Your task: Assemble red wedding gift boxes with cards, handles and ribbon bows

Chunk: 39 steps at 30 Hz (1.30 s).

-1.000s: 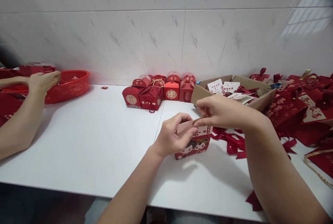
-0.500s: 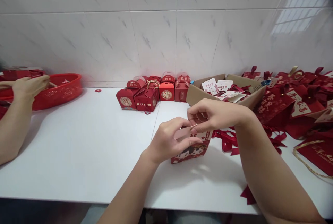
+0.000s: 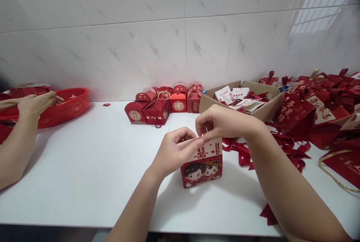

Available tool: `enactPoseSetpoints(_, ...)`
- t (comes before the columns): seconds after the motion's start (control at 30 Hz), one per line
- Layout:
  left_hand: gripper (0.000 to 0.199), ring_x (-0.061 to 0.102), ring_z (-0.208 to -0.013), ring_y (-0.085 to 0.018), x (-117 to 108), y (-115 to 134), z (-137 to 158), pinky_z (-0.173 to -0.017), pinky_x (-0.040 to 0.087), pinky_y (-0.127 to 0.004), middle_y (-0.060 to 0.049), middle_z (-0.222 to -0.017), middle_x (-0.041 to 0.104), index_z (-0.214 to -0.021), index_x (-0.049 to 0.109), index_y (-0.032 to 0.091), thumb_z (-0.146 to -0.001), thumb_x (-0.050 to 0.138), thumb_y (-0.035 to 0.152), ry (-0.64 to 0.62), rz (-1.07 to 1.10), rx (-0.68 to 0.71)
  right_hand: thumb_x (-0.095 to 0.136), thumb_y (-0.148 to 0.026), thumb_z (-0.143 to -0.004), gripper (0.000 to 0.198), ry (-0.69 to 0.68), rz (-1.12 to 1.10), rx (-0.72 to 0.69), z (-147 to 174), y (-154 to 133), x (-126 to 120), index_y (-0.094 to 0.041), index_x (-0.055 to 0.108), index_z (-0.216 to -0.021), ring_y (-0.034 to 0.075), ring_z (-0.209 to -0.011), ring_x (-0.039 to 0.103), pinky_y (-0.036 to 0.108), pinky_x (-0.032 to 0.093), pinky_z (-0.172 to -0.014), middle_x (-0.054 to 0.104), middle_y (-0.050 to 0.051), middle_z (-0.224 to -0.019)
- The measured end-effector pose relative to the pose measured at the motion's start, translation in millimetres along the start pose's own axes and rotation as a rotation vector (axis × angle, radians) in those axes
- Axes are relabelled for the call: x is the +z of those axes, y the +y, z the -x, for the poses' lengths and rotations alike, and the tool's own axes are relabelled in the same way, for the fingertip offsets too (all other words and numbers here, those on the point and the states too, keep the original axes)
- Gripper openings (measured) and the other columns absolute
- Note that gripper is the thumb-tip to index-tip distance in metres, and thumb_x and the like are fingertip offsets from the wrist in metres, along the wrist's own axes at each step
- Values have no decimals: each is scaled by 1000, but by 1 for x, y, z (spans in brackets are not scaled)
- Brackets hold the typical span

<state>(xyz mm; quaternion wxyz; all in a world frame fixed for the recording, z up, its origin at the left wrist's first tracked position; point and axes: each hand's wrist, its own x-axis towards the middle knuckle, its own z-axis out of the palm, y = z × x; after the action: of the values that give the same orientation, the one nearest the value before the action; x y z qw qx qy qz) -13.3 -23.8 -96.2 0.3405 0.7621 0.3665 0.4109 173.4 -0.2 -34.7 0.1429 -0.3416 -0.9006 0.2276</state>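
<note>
A small red-and-white gift box (image 3: 203, 171) with two cartoon faces stands upright on the white table in front of me. My left hand (image 3: 176, 152) grips its top edge from the left, thumb across the front panel. My right hand (image 3: 215, 124) pinches the top edge from above, its fingertips meeting my left thumb. The far side of the box and whatever lies between my fingertips are hidden. Loose dark red ribbons (image 3: 244, 156) lie just right of the box.
Behind are several small red boxes (image 3: 156, 111) by the tiled wall. A cardboard box (image 3: 216, 103) holds white tags and ribbons. Red gift bags (image 3: 295, 114) pile up at the right. Another person's hand (image 3: 36, 103) reaches over a red plastic basket (image 3: 70, 105) at the left.
Both hands have shifted slightly left with the gift box, which is turned more upright so its front shows more fully. My left thumb has moved up to the top edge.
</note>
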Motion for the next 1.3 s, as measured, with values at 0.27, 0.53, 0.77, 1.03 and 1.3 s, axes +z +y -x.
enactPoseSetpoints(0.27, 16, 58, -57, -11, -11, -4, -3, -52, 49, -21, 1, -64, 63, -72, 62, 17, -68, 74, 27, -119, 34, 24, 71, -49, -68, 34, -37, -76, -38, -4, 5, 1, -18, 60, -74, 8, -56, 40, 22, 28, -49, 51, -4, -62)
enactPoseSetpoints(0.53, 10, 54, -53, -9, -13, -4, -3, -48, 46, -18, 1, -62, 59, -69, 59, 17, -77, 63, 22, -77, -80, 119, 69, -60, -63, 44, 0, -4, 55, 5, 6, -4, -20, 65, -81, 13, -64, 49, 25, 34, -55, 60, 1, -74)
enactPoseSetpoints(0.77, 13, 50, -52, -8, -24, -3, -1, -47, 44, -18, 2, -58, 56, -63, 56, 16, -74, 63, 18, 113, -172, 178, 70, -59, -60, 63, 26, 39, 272, 18, 20, -12, -26, 61, -113, 16, -68, 54, 26, 39, -56, 62, 2, -85)
enactPoseSetpoints(1.03, 8, 52, -56, -9, -25, -9, 1, -52, 44, -21, 0, -62, 59, -68, 61, 17, -73, 64, 12, 164, -270, 484, 44, -61, -83, 50, -65, -80, 203, 12, 6, -7, -16, 65, -79, 9, -47, 41, 24, 29, -44, 51, -1, -59)
enactPoseSetpoints(1.3, 6, 51, -55, -9, -23, -14, 0, -49, 41, -20, 0, -62, 58, -73, 66, 17, -78, 63, 16, 140, -437, 668, 54, -31, -81, 22, 150, 14, 110, 11, -7, -3, -20, 70, -91, 14, -74, 60, 24, 43, -60, 69, 4, -88)
